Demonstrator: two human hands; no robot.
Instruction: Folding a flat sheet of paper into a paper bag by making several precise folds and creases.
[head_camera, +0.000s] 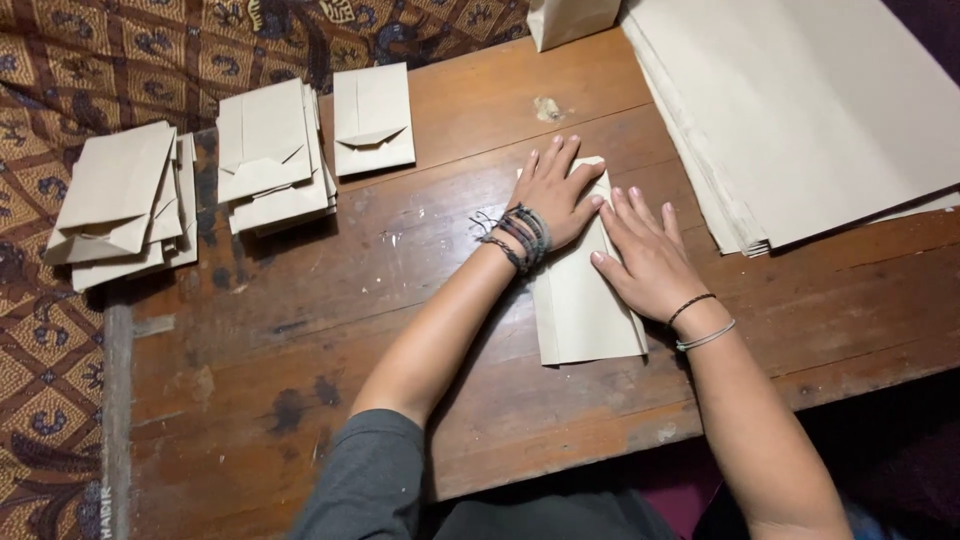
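Hands lie flat, side by side, on a folded sheet (585, 305) of beige paper near the middle of a worn wooden table (300, 330). The left hand (556, 192) presses the sheet's upper part, fingers straight and slightly spread, gripping nothing; dark braided bands circle its wrist. The right hand (648, 258) lies just below and to the right of it, palm down, fingers extended and close together, its fingertips touching the left hand's edge. It too grasps nothing, only pressing the paper. Two thin bracelets sit on the right wrist. The sheet is a long, narrow fold, its lower end sticking out toward the person's body.

To the upper right rests a thick stack (800, 110) of large unfolded sheets, well apart from the hands. At upper left lie three groups of finished folded envelopes: a single one (373, 118), a small pile (272, 155) beside it, and another pile (125, 205) at the table's left edge, partly over a patterned brown cloth (60, 70).
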